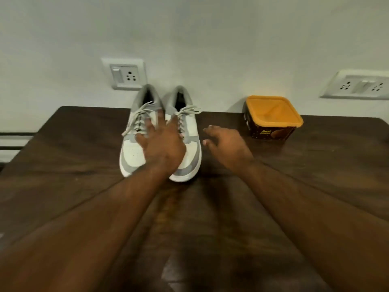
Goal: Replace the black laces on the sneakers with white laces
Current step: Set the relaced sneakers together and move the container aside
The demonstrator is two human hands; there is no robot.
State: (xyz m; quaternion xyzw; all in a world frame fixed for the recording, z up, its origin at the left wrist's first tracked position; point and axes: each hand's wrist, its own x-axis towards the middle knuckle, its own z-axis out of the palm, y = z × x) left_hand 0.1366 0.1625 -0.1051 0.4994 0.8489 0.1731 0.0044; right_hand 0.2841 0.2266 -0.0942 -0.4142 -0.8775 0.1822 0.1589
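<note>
Risk first: your left hand [162,144] is spread wide over both sneakers at once, fingers fanned across the gap between the left sneaker [134,144] and the right sneaker [189,142], so a downward press or sideways sweep from here would likely shove the pair apart or back against the wall [189,39] rather than pick one out. The loose lace ends [126,131] trailing off the left sneaker onto the wooden table [84,165] can snag under your palm and drag the shoe. Note also that the laces [185,111] in view read pale grey-white, not black; judged from this, either the relacing is already done or the light misleads, so check before pulling anything out. Blur on the fingers means you cannot tell whether they touch the uppers or hover just above. Your right hand [225,146] is also unclenched, fingers loosely curved, holding nothing, over bare table just beside the right sneaker's outer edge; a careless reach further right could knock the orange-lidded tub [273,119] standing near the wall. Position: the sneakers sit side by side, toes toward you, heels touching or nearly touching the wall below the switch socket [124,73]. Your left hand covers the toe boxes and lower eyelets; the collars and upper lacing show beyond your fingertips. No spare laces are visible on the table.
</note>
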